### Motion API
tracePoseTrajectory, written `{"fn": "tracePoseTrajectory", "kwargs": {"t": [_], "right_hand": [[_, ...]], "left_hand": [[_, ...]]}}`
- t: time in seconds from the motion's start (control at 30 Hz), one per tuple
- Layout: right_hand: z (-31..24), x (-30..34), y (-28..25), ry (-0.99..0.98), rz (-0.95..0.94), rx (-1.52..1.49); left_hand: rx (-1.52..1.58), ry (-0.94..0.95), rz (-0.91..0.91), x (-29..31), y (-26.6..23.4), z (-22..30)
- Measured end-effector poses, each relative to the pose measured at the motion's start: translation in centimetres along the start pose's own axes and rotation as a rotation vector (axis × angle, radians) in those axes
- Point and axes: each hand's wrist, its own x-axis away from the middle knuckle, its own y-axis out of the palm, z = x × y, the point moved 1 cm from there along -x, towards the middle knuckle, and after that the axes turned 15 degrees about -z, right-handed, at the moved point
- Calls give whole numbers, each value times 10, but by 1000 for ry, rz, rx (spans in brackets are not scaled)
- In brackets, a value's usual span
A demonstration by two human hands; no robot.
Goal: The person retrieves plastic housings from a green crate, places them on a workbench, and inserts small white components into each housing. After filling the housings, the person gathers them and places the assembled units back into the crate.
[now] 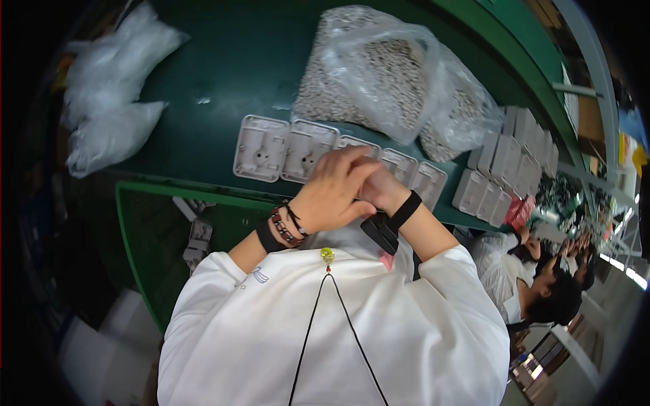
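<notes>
A row of several light grey plastic socket housings lies on the green table, hollow sides up; the leftmost housing [261,149] and the one beside it [308,152] show most fully. Over the nearer edge of the middle housings [352,141], my left hand [332,193] reaches across my right hand [380,189], its thumb and fingers apart. The two hands overlap and seem to touch. The fingers of my right hand are mostly hidden behind the left, so anything in them cannot be made out. A black device hangs from the strap on my right wrist.
A large clear bag of small pale parts [379,74] lies beyond the row. Clear plastic bags [115,88] sit at the far left. Stacked grey housings [508,159] stand at right. Below the table's left front is a green-edged bin [120,223]. People [542,284] sit farther right.
</notes>
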Motion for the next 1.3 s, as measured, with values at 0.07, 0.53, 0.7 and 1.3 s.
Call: {"fn": "tracePoseTrajectory", "kwargs": {"t": [0.07,0.53,0.7,1.3], "right_hand": [[-8,16,-18,-43,95,13],[-121,162,-111,-606,1315,1488],[16,136,-144,-190,1008,1587],[21,122,-141,-38,1250,1653]], "left_hand": [[18,-43,24,-4,1,-4],[-380,-956,88,83,-26,-130],[-198,-1063,-49,86,-21,-139],[-258,-1097,-54,76,27,-155]]}}
